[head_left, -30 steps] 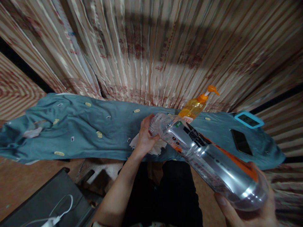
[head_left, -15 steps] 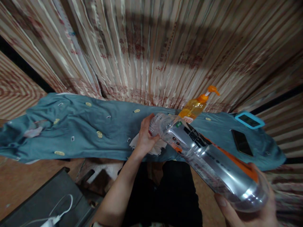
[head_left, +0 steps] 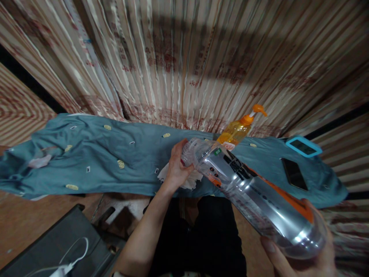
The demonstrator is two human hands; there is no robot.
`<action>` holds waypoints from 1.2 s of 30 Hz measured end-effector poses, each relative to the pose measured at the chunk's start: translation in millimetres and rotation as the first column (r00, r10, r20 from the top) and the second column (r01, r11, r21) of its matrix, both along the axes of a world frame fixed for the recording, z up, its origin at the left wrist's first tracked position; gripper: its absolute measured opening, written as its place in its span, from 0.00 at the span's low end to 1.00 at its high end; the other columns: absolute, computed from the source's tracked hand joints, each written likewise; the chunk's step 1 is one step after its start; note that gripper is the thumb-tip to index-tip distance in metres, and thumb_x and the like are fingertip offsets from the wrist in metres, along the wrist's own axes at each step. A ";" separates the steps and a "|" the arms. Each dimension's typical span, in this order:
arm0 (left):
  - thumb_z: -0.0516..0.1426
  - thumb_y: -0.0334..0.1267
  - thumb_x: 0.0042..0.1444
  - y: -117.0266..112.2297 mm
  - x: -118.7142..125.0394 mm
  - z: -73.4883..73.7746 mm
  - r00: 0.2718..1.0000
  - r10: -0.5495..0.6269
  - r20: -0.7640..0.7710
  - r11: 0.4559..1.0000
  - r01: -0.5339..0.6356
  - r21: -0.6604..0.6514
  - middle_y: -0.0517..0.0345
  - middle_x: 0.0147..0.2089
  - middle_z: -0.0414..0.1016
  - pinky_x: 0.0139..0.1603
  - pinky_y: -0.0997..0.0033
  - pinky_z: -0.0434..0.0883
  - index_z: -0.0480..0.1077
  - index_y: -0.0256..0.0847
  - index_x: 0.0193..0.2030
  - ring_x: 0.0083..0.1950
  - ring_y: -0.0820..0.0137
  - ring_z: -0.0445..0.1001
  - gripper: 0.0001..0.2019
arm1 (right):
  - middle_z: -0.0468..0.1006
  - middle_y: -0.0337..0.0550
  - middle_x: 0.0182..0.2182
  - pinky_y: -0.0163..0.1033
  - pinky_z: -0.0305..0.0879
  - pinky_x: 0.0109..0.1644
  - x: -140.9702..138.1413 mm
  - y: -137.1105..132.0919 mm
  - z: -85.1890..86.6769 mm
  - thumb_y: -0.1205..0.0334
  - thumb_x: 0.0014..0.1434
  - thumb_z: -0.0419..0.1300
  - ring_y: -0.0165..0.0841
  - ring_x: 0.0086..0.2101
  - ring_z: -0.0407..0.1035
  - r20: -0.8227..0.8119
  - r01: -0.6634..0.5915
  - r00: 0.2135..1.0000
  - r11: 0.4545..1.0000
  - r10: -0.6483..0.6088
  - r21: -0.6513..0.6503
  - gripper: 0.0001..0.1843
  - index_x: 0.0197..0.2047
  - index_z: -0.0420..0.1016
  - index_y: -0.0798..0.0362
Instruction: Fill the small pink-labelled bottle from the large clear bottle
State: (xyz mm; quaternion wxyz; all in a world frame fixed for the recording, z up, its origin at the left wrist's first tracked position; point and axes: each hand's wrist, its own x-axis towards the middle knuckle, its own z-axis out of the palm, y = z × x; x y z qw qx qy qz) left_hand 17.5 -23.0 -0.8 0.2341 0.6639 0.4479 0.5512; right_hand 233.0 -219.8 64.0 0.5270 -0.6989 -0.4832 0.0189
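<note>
grip, left hand (head_left: 178,171): closed round neck of bottle (head_left: 259,202) | grip, right hand (head_left: 321,257): cupping base | held tilted, supported at both ends, likely for steadiness

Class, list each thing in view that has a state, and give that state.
Bottle: tilted, held
Left hand: gripping bottle's neck
Right hand: holding bottle's base
Tissue: rumpled, under left hand
Pump bottle: pump raised
Phone: flat, screen dark
Clock: display unreadable
Cloth: wrinkled
Cable: looped
Curtain: hanging in folds
</note>
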 end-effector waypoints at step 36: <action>0.69 0.36 0.51 0.0 -0.5 -1.5 1.000 -0.018 0.011 1.000 0.018 0.010 0.44 0.64 0.72 0.68 0.47 0.68 0.63 0.43 0.68 0.65 0.52 0.72 0.37 | 0.63 0.62 0.70 0.73 0.47 0.71 -16.8 3.7 17.8 0.36 0.50 0.71 0.65 0.67 0.58 0.008 0.033 0.999 0.999 -0.033 -0.017 0.58 0.74 0.58 0.59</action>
